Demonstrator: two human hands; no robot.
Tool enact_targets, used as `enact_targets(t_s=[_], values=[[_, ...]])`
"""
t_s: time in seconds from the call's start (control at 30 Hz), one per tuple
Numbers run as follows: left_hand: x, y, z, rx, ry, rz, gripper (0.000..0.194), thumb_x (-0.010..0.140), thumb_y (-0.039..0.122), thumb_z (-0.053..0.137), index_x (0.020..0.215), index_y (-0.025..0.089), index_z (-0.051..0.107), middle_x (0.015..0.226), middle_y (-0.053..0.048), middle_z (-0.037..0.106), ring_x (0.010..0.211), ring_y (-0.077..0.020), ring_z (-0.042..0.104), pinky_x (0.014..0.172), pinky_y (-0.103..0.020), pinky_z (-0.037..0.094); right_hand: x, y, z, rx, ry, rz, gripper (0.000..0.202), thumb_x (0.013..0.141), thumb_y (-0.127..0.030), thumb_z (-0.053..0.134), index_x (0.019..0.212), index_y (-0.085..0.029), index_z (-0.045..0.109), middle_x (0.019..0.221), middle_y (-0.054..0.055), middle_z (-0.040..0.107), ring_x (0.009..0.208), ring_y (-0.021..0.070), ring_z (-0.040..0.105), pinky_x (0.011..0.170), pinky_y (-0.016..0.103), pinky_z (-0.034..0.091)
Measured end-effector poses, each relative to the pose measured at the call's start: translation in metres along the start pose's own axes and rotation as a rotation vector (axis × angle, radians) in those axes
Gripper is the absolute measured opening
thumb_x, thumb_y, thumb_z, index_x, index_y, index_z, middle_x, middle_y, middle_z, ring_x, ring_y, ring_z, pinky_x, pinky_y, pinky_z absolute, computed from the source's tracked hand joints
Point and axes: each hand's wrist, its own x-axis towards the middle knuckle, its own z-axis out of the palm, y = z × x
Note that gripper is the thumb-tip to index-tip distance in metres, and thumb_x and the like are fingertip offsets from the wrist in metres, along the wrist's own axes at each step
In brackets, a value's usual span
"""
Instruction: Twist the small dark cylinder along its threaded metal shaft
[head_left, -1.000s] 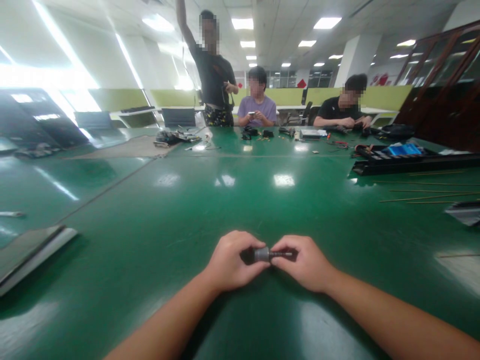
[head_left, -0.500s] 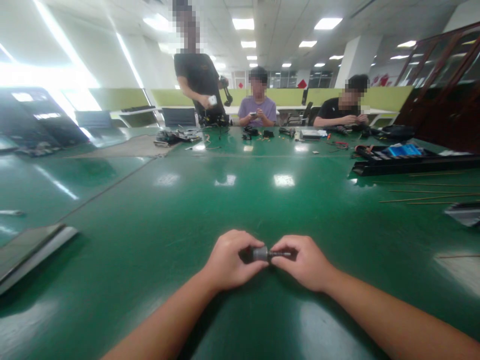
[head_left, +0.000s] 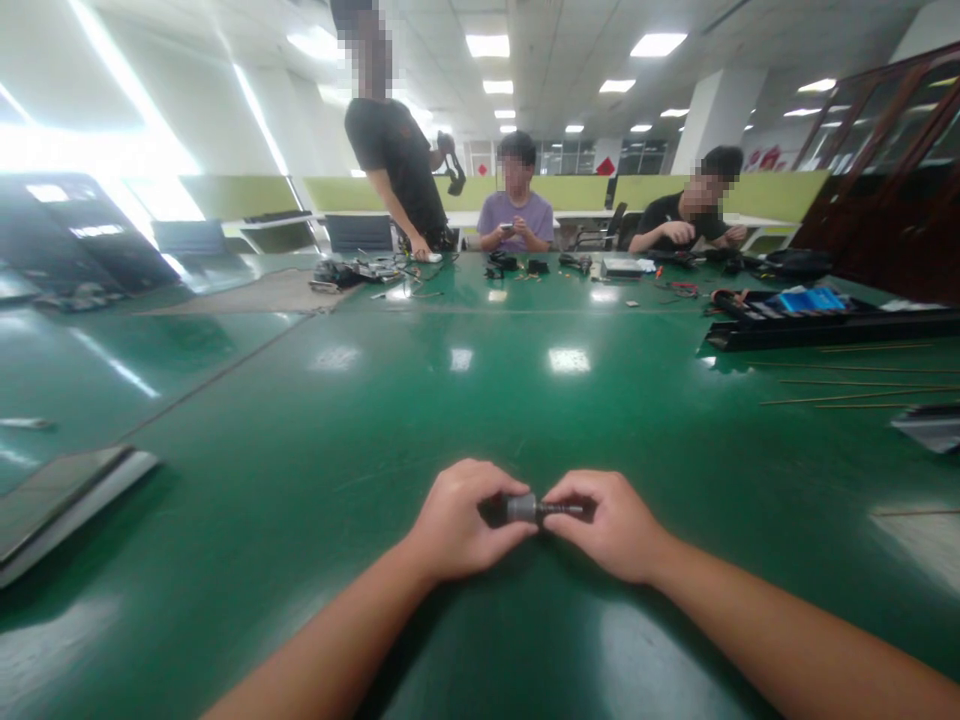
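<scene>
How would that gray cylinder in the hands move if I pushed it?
The gray cylinder would probably roll, since its side looks round. If the thin rod at its end is attached, it might roll in a curve. It looks like metal, so it's likely stiff and maybe heavy for its size.

The glossy green bench (head_left: 465, 420) carries a flat panel (head_left: 64, 500) at left, thin rods (head_left: 870, 383) and a long black channel (head_left: 832, 334) at right, and jumbled parts (head_left: 358, 270) along its far side.

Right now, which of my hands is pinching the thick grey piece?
Your left hand: it has the thick grey piece in its grip, whereas your right hand pinches the thin dark shaft.
</scene>
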Motion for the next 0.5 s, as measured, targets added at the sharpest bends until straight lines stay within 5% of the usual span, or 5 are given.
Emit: enact_targets(t_s=[0.5], values=[[0.0001, 0.0008, -0.0005, 0.0, -0.005, 0.002, 0.024, 0.073, 0.037, 0.076, 0.089, 0.02, 0.073, 0.08, -0.005, 0.073, 0.072, -0.0195, 0.065, 0.07, -0.033, 0.05, 0.0005, -0.0008, -0.0003, -0.001, 0.006, -0.018, 0.006, 0.078, -0.018, 0.071, 0.082, -0.019, 0.075, 0.074, 0.002, 0.072, 0.067, 0.0156, 0.063, 0.061, 0.024, 0.044]])
